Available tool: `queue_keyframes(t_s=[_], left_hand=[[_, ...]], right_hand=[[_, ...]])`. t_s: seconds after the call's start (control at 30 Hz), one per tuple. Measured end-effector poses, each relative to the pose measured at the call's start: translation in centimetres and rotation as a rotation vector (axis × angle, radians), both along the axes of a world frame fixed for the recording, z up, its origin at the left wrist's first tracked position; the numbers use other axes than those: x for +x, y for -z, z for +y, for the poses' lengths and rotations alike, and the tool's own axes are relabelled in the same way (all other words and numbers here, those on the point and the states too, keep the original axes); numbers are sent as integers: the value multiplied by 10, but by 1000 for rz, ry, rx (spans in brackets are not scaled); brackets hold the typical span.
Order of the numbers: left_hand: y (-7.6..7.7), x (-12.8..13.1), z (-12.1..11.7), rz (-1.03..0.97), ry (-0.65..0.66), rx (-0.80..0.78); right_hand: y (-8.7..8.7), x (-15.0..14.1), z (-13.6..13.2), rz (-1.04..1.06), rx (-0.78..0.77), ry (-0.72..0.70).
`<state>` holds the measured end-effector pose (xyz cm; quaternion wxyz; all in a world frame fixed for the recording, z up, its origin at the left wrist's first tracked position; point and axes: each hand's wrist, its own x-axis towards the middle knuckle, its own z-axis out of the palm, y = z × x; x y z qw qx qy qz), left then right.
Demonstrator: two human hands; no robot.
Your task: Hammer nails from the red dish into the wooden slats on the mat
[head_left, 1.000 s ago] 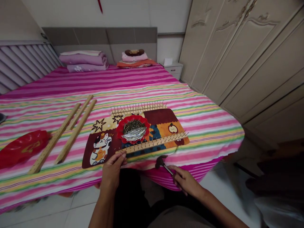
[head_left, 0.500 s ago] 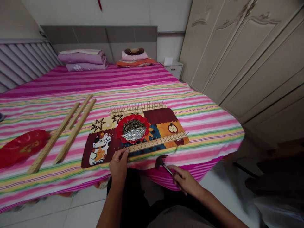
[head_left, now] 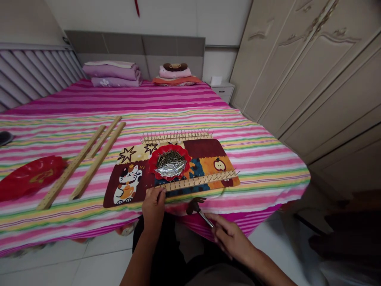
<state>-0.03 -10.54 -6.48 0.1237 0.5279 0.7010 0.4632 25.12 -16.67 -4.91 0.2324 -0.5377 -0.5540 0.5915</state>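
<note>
My left hand (head_left: pixel 154 204) is closed in a pinch at the left end of a wooden strip (head_left: pixel 190 183) set with a row of upright nails. Whatever lies between the fingertips is too small to make out. My right hand (head_left: pixel 230 235) is wrapped round the handle of a claw hammer (head_left: pixel 196 206), its head just off the bed's near edge, below the strip and apart from it. Behind the strip, a red scalloped dish (head_left: pixel 152 161) holds many loose nails (head_left: pixel 171 162). Under these lies a patterned mat (head_left: pixel 205 149) with a cat picture.
A second nail-studded strip (head_left: pixel 178 137) lies along the mat's far edge. To the left are several wooden bars (head_left: pixel 98 161) and a red plate (head_left: pixel 28 176). All rest on a striped bed (head_left: pixel 262 159); folded bedding (head_left: pixel 114 73) is at the headboard, with a wardrobe (head_left: pixel 285 75) at right.
The hammer and my right hand have shifted a little left and down, the hammer's head now farther from the strip. My left hand stays at the strip's end. The whole view has moved slightly.
</note>
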Motion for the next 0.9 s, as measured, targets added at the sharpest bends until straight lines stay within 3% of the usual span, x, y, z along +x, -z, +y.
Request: queue_keyframes(t_s=[0.17, 0.3, 0.47, 0.63, 0.7, 0.77, 0.9], left_hand=[[3, 2, 0, 56, 38, 21], [4, 4, -2, 82, 56, 35], [7, 4, -2, 110, 50, 40], [10, 3, 1, 84, 60, 40], [11, 2, 2, 75, 59, 43], [9, 1, 0, 74, 67, 48], [-9, -6, -8, 136, 42, 82]], right_hand=[[-56, -32, 21, -30, 431, -144], [-78, -56, 42, -12, 675, -212], [-76, -68, 49, -68, 721, -306], [-85, -48, 32, -63, 603, -268], [-82, -33, 24, -84, 512, -266], [-68, -17, 17, -94, 424, -267], [-17, 9, 9, -92, 301, -199]])
